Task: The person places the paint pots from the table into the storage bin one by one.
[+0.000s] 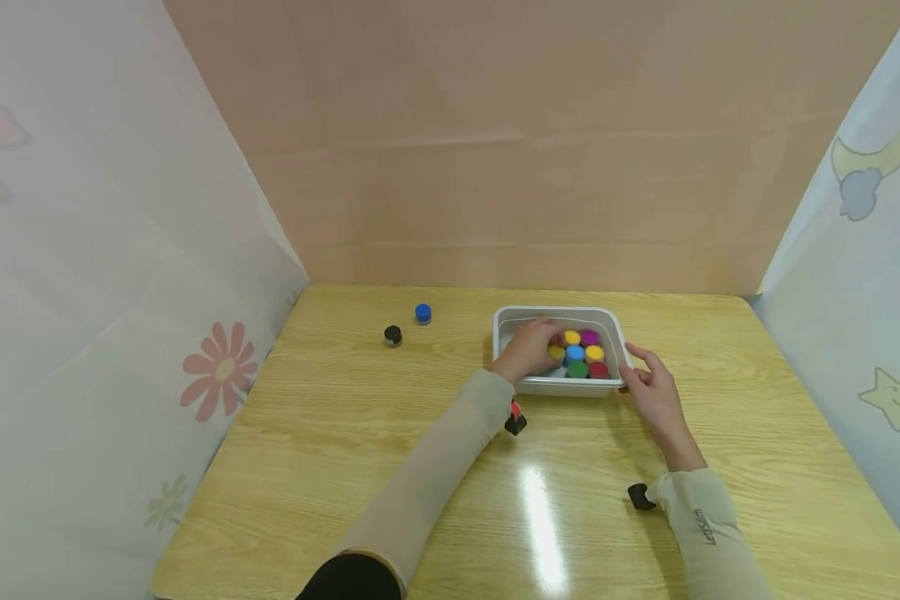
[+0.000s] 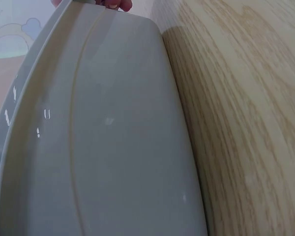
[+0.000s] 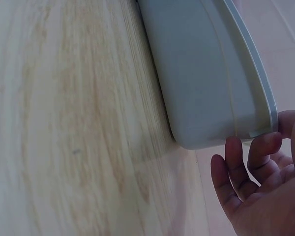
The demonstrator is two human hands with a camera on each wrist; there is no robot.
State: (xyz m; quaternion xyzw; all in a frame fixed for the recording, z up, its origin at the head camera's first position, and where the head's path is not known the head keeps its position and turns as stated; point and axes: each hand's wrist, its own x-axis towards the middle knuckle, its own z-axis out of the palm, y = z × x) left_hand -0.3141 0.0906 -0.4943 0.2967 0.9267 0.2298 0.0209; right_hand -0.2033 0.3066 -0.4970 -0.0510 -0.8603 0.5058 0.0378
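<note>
A white plastic tray [image 1: 512, 313] stands on the table, with several small jars in it, their lids yellow, purple, blue, green and red. My left hand [image 1: 527, 348] reaches over the tray's front left rim, its fingers round a jar with a dark yellow lid [image 1: 556, 353]. At the right front corner, my right hand [image 1: 654, 398] pinches the tray's rim. The right wrist view shows that hand [image 3: 273, 182] with curled fingertips against the corner of the tray [image 3: 201, 83]. In the left wrist view the tray's outer wall [image 2: 123, 118] hides the left hand.
A jar with a black lid [image 1: 393, 336] and one with a blue lid [image 1: 423, 314] stand on the wooden table [image 1: 330, 433], left of the tray. A brown backdrop [image 1: 525, 150] rises behind the table. Pale patterned sheets hang at both sides.
</note>
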